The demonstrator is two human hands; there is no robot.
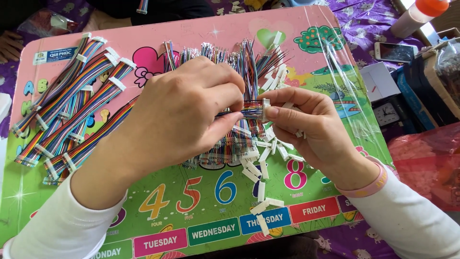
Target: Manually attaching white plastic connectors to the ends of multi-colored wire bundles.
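Pinching a wire strip [239,113], both hands [184,112] [306,122] meet a white connector [265,109].

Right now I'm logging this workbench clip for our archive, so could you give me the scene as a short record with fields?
surface: child's pink and green play table with printed numerals and day labels
left hand: pinches a rainbow ribbon cable by its end
right hand: holds a white plastic connector against the cable's wire tips
left of hands: finished cables with white connectors fitted
behind hands: pile of loose cables
in front of hands: scattered white connectors
far right: phone, small clock
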